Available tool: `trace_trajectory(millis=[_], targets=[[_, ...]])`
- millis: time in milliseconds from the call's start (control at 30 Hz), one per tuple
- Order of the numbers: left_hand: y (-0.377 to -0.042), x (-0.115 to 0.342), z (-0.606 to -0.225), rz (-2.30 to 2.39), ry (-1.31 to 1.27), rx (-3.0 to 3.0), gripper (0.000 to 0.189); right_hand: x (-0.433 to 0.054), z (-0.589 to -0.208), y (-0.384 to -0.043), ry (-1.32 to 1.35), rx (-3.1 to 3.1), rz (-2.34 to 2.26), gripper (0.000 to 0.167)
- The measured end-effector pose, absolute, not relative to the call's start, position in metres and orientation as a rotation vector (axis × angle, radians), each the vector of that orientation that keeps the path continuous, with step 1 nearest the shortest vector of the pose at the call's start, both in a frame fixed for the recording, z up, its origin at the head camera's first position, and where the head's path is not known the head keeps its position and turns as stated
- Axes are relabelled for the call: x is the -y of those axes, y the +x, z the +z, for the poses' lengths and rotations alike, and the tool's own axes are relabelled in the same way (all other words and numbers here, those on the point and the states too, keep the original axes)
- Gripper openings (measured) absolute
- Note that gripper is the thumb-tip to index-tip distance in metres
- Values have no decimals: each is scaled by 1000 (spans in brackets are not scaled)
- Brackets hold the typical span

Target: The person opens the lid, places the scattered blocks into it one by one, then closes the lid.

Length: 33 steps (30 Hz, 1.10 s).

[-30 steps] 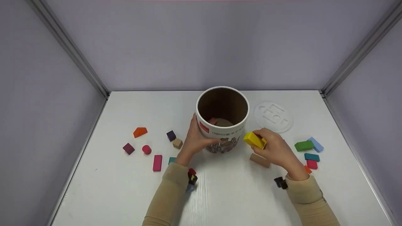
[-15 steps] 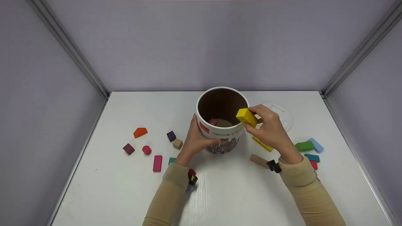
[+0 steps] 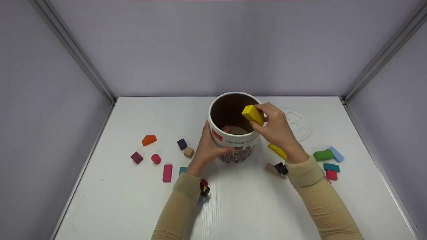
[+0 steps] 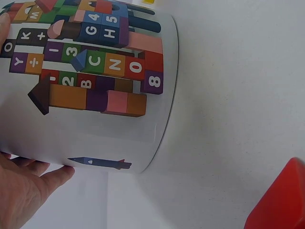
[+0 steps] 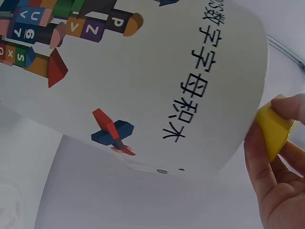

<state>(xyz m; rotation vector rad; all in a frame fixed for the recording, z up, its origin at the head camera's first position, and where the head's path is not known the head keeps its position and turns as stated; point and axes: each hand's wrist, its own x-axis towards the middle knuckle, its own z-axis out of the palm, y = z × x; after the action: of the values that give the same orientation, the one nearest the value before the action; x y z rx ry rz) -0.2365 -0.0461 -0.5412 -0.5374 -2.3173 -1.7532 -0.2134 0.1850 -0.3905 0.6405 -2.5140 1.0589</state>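
Note:
A white tub (image 3: pixel 233 143) with printed letter blocks and Chinese characters stands upright with its mouth uncovered. My left hand (image 3: pixel 209 146) grips its left side, thumb across the front; the far fingers are partly hidden behind it. Between the thumb and fingers of my right hand (image 3: pixel 275 125) is a yellow block (image 3: pixel 252 114), pinched over the right part of the tub's mouth. The right wrist view shows that yellow block (image 5: pixel 276 126) beside the rim. Inside the tub, a reddish block (image 3: pixel 226 129) lies on the bottom.
Right of the tub lie a yellow block (image 3: pixel 277 151), a tan block (image 3: pixel 275 170), a white lid (image 3: pixel 298 125) and a green block (image 3: pixel 323 155) among others. Leftward are an orange block (image 3: pixel 149 140), a pink block (image 3: pixel 167 173) and several more. Walls enclose the table.
My right hand has lifted the yellow block from beside the tub, up and leftward over its mouth. The yellow block left on the table has come into clearer view. My left hand stays put.

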Motion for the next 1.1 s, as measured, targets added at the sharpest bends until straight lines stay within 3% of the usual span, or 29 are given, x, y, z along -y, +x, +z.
trace_trajectory(millis=[167,533,800,1100], targets=[[-236,46,-542,-1782,-541,2312,135,-188,-397,-217,661,2536,1148,46],[-233,44,-536,-1793,-509,2336,137,-213,-411,-195,571,2441,1155,36],[-214,45,-505,-1783,-517,2337,132,-234,-449,-176,506,2719,1081,41],[-216,45,-508,-1792,-497,2337,131,-245,-491,-162,423,3176,836,45]])
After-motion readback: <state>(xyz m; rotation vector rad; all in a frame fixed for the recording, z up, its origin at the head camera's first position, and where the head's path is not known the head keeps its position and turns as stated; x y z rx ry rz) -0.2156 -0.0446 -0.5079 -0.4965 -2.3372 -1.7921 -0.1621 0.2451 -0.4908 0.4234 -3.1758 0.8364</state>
